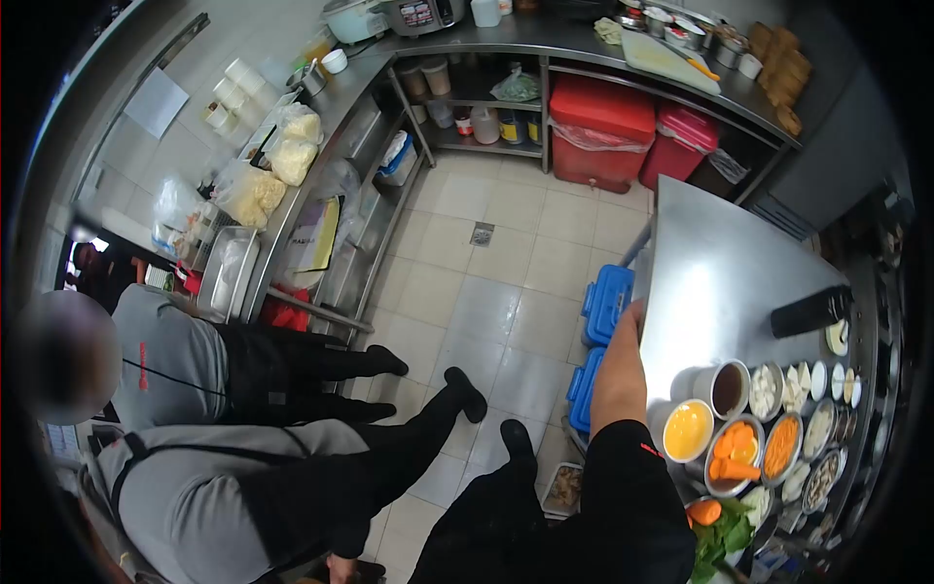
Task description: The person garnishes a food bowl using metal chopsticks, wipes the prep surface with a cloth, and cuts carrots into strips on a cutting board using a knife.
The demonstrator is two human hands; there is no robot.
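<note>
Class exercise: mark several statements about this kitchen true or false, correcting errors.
1. The camera wearer's right hand is at the edge of the grey steel table. True.
2. The black cylindrical object is on the floor. False: it is on the table.
3. The white rectangular cutting board lies on the long grey steel counter. True.
4. The large red plastic bin stands on that counter. False: it stands underneath.
5. The round white yellow-filled tub is beside a white brown-filled tub. True.

Under the far tabletop [506, 37], a red bin [603, 109] stands beside a smaller pinkish-red bin [684, 134]. A cutting board [657, 56] lies above, an orange-handled knife [702, 68] at its edge. Plastic bags [255, 195] of pale yellow food sit at left; a drain [482, 234] interrupts the tiled floor [506, 207].
</note>
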